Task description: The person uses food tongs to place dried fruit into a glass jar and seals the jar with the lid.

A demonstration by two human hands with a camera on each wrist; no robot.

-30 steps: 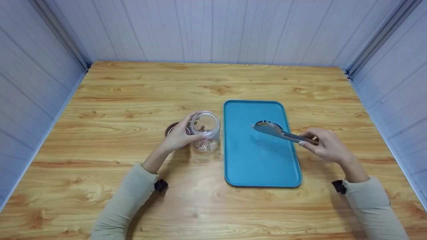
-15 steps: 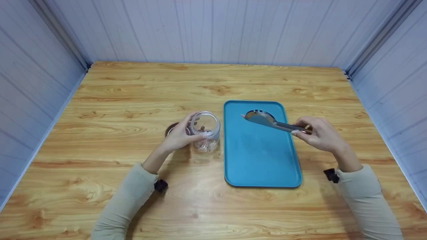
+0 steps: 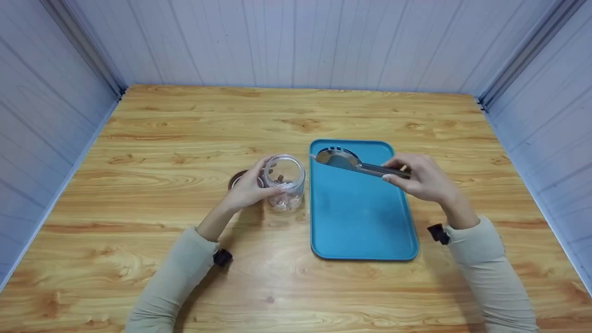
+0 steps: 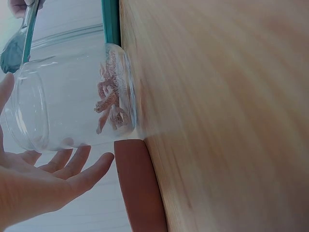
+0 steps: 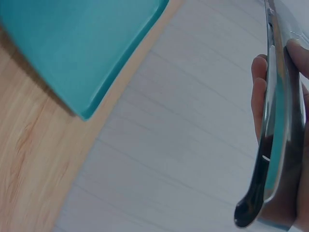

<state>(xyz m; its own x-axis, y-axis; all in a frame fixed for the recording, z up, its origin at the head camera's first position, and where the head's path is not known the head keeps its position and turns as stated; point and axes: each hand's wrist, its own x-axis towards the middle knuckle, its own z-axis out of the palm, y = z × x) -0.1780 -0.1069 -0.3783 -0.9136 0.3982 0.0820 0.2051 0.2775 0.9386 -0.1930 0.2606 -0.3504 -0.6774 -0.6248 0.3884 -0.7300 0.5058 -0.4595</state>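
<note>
Tongs (image 3: pixel 356 164) of shiny metal are in the right hand (image 3: pixel 418 178), whose fingers and thumb are curled around the 2 arms and press them together, so the spoon-shaped ends meet. In the right wrist view the fingers (image 5: pixel 259 92) lie along the narrow metal arms (image 5: pixel 273 145), which touch each other. The tongs are held above the far part of the blue tray (image 3: pixel 363 217), with their tip over the tray's far left corner, pointing toward the jar and not touching the tray.

From that tray, just beside its left edge, stands the clear jar (image 3: pixel 286 182), upright on the wooden table (image 3: pixel 185 120) and without a lid. The left hand (image 3: pixel 249 187) is at the side of the jar that faces away from the tray. In the left wrist view its fingers (image 4: pixel 72 166) are straight and a little spread, with the tips near the glass; the thumb rests near the jar's rim. Some small brown pieces (image 4: pixel 108 101) lie at the bottom of the jar (image 4: pixel 72 96).

Further from the tray, behind the left hand, a brown lid (image 3: pixel 237 178) lies flat on the table, just beside the jar. Pale panel walls (image 3: pixel 296 41) stand around the table on 3 sides.
</note>
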